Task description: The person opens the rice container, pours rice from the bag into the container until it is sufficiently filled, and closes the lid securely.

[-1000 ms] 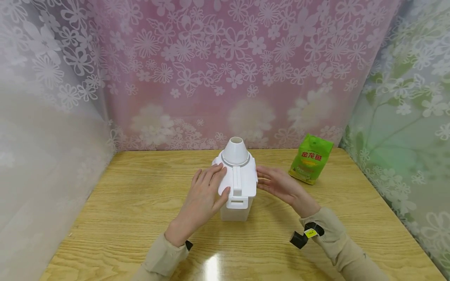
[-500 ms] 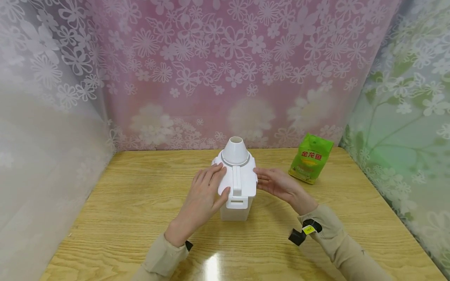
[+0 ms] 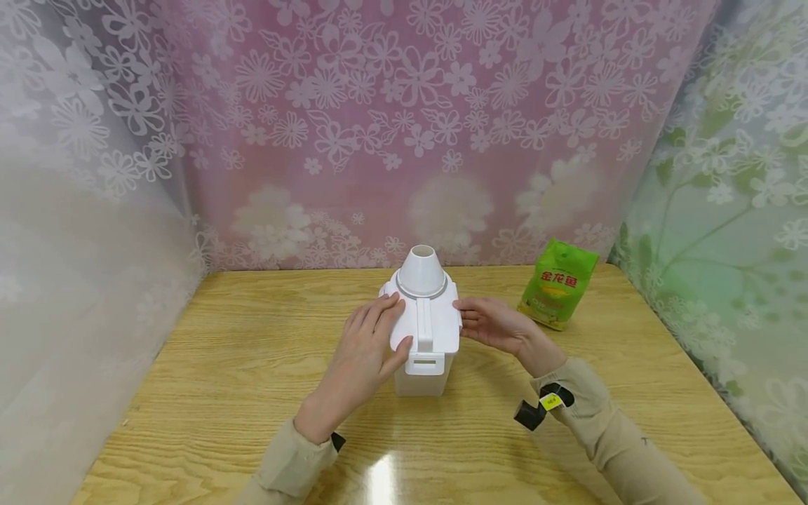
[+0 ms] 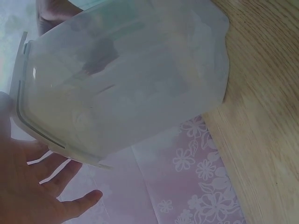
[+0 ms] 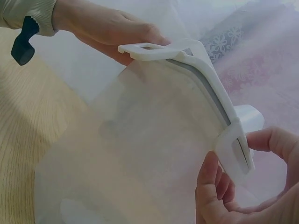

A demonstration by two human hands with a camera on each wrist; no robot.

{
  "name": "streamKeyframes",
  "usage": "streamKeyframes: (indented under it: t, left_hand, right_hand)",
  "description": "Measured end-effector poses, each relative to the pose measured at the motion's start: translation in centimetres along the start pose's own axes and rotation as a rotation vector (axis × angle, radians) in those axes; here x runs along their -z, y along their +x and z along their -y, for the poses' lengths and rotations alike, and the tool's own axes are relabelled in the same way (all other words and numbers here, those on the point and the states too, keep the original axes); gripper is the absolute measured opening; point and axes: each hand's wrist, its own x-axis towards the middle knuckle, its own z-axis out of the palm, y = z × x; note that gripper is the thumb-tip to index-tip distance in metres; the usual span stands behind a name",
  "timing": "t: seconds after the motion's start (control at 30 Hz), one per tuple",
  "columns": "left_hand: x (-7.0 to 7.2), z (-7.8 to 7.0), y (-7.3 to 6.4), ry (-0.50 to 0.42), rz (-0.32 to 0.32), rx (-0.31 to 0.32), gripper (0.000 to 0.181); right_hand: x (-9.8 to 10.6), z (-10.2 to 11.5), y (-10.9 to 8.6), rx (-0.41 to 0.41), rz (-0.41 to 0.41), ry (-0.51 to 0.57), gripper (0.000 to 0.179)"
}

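A translucent storage container point(image 3: 419, 386) with a white lid point(image 3: 443, 326) stands upright on the table. The lid bears a cone-shaped white spout point(image 3: 421, 272) at its far end and a latch point(image 3: 424, 365) at its near end. My left hand point(image 3: 360, 351) rests over the lid's left side, thumb on top near the front; the left wrist view shows its fingers spread loosely along the edge. On the right, my right hand point(image 3: 495, 328) pinches the lid's white side latch point(image 5: 231, 154) between fingers and thumb.
A green bag point(image 3: 558, 287) with red lettering stands at the back right of the wooden table point(image 3: 265, 393). Floral curtains point(image 3: 341, 140) hang behind the table and along both sides. Each sleeve carries a black wrist device point(image 3: 533, 414).
My right hand has shifted slightly left, its upper fingertip moving from beside the lid onto its edge. My left hand and the container stay in place.
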Motion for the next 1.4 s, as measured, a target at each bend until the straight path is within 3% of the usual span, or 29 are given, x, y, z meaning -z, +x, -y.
streamKeyframes:
  t: [0.37,1.0,1.2,1.4]
  left_hand:
    - [0.03,-0.07,-0.05,-0.013,0.013,0.012,0.049]
    - [-0.16,-0.07,-0.03,-0.011,-0.020,-0.009,0.049]
    - [-0.28,-0.09,-0.17,-0.019,-0.032,-0.014,0.053]
    - [-0.25,0.03,-0.13,-0.016,-0.026,-0.013,0.050]
  right_hand:
    - [0.15,0.31,0.50,-0.010,0.026,-0.053,0.028]
    - [0.82,0.43,0.90,-0.031,0.079,-0.073,0.027]
    - [0.54,0.48,0.65,-0.036,0.030,-0.087,0.017]
    - [0.37,0.40,0.40,0.001,-0.001,-0.173,0.042]
